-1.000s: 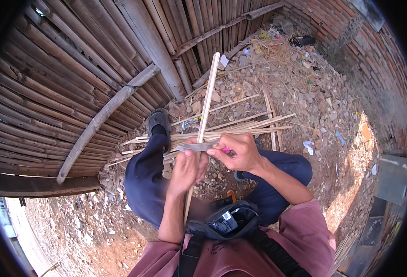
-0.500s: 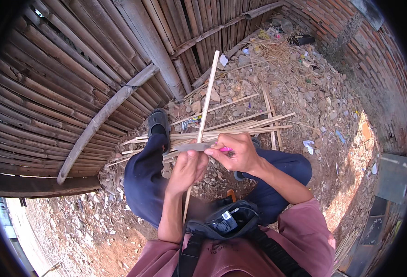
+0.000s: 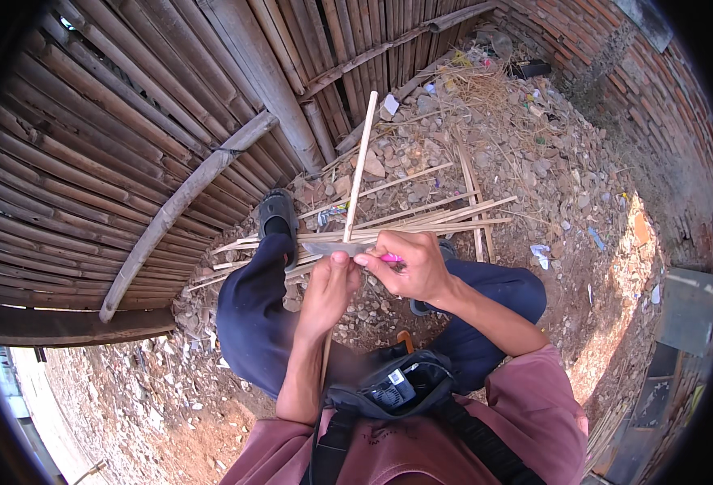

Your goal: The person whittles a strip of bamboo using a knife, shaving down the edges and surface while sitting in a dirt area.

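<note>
A long pale strip of bamboo [image 3: 360, 174] runs through my left hand [image 3: 328, 293], whose fingers are wrapped round it. Its upper end points away from me and the lower end passes down beside my left forearm. My right hand [image 3: 411, 267] is closed round the pink handle of a knife [image 3: 324, 248]. The grey blade lies crosswise over the strip, just beyond my left thumb. My right thumb rests by the base of the blade, close to the fingers of my left hand. Part of the handle is hidden in my right fist.
Several split bamboo strips [image 3: 421, 225] lie on stony ground between and beyond my feet. A bamboo wall [image 3: 130, 153] rises at the left, a brick wall [image 3: 647, 97] at the far right. An unzipped black bag [image 3: 433, 380] sits at my lap.
The strip's upper end has shifted slightly left and down. Both hands and the knife have moved only a little; the blade is tilted slightly differently.
</note>
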`<state>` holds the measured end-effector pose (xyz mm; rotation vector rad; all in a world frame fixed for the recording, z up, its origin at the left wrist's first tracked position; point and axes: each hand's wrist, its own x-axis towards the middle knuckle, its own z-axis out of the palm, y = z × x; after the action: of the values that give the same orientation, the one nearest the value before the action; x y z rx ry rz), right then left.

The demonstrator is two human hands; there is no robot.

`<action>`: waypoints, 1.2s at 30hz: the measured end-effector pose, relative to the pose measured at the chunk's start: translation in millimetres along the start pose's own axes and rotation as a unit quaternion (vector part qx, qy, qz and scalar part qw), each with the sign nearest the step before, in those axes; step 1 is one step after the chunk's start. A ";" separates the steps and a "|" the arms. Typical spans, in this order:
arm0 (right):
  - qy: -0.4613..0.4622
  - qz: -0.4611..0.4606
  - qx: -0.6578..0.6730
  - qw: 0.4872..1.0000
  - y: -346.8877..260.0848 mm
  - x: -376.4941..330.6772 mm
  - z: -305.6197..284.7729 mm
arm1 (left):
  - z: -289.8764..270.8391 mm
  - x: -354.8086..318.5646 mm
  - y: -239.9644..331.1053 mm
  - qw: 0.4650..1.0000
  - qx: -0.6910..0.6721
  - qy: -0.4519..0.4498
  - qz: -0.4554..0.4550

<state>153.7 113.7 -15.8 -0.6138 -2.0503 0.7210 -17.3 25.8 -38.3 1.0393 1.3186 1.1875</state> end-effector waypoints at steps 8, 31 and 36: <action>0.000 -0.007 -0.041 0.999 -0.2 0.8 0.3 | 6.4 3.2 4.9 0.999 -0.012 0.032 -0.026; 0.002 0.034 0.015 0.999 -3.0 4.4 -0.1 | -1.7 1.2 4.3 0.999 0.038 0.020 -0.021; -0.017 0.043 -0.002 0.999 -4.3 3.3 -1.6 | 1.6 2.6 4.1 0.997 0.069 0.043 -0.012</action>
<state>152.6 113.2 -10.3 -0.6995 -2.0685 0.7814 -16.1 29.1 -34.5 1.0774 1.4933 1.1483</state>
